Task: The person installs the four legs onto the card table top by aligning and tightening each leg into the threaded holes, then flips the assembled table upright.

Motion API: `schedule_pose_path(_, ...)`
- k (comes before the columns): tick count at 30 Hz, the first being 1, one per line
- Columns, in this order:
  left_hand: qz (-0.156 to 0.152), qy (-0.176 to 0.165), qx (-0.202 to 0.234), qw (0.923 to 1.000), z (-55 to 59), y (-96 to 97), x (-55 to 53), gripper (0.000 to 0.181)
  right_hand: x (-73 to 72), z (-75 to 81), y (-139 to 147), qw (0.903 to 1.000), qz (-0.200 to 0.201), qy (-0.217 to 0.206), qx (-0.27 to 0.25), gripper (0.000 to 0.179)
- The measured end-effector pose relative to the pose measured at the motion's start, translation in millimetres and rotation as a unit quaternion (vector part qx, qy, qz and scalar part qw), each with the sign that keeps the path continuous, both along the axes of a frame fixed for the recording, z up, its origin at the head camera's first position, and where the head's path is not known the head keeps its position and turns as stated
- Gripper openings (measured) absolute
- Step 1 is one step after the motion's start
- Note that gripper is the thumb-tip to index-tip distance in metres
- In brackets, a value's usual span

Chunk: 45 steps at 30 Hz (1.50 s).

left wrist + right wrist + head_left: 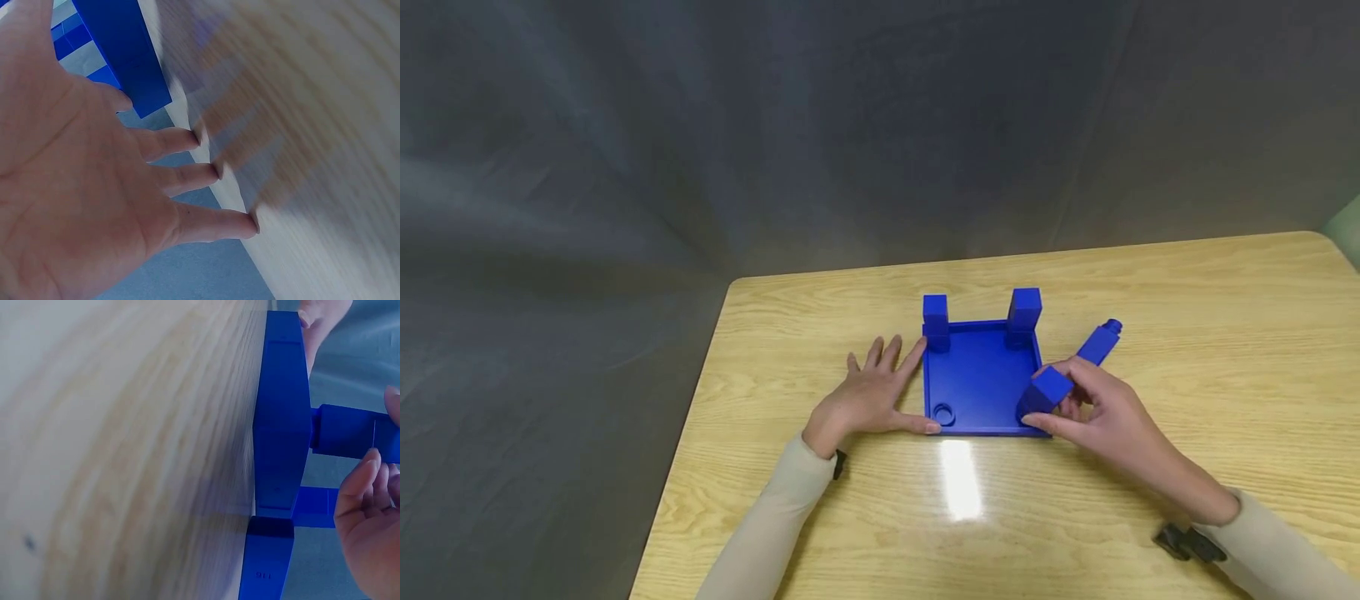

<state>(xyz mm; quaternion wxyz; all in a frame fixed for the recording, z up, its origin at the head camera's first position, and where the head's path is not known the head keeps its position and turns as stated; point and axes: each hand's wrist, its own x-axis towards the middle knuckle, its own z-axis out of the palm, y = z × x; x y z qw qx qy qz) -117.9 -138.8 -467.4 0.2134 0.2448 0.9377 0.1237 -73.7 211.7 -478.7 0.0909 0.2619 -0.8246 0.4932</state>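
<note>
A square blue base with raised edges lies on the table. Blue square posts stand at its far left and far right corners. In the near left corner is a round socket. My right hand pinches another blue post at the near right corner; in the right wrist view the narrow neck of this post meets the base, slightly tilted. My left hand lies spread beside the base, index finger and thumb at its left edge; its palm holds nothing.
A loose blue post with a round threaded-looking end lies on the table right of the base, partly behind my right hand. The wooden table ends at a dark grey curtain along the back and left.
</note>
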Motion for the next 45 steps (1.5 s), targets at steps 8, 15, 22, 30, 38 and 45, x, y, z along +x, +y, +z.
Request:
schedule_pose_path(8,0.001,-0.002,-0.002,1.0000,1.3,-0.8,1.2,0.126,2.0,1.4,-0.6,0.9995,-0.019,0.014,0.023,0.051)
schedule_pose_path(15,0.001,0.000,-0.005,1.0000,2.1,-0.5,0.9,0.127,2.5,1.6,0.7,0.9998,0.002,0.011,0.014,0.048)
schedule_pose_path(22,0.000,0.002,-0.005,1.0000,2.2,-0.5,0.2,0.127,0.0,-2.2,2.2,0.9994,0.023,0.024,0.002,0.050)
schedule_pose_path(30,-0.001,0.001,-0.003,1.0000,3.9,-0.5,0.1,0.126,-2.3,-4.5,2.7,0.9991,0.034,0.025,-0.003,0.053)
schedule_pose_path(38,-0.001,-0.001,0.001,1.0000,4.4,0.0,0.7,0.126,-1.5,-2.5,1.3,0.9996,0.023,0.014,-0.001,0.060)
schedule_pose_path(45,-0.001,-0.003,0.001,1.0000,2.0,-0.1,1.3,0.127,1.4,-2.3,1.9,0.9997,0.000,-0.004,0.023,0.047)
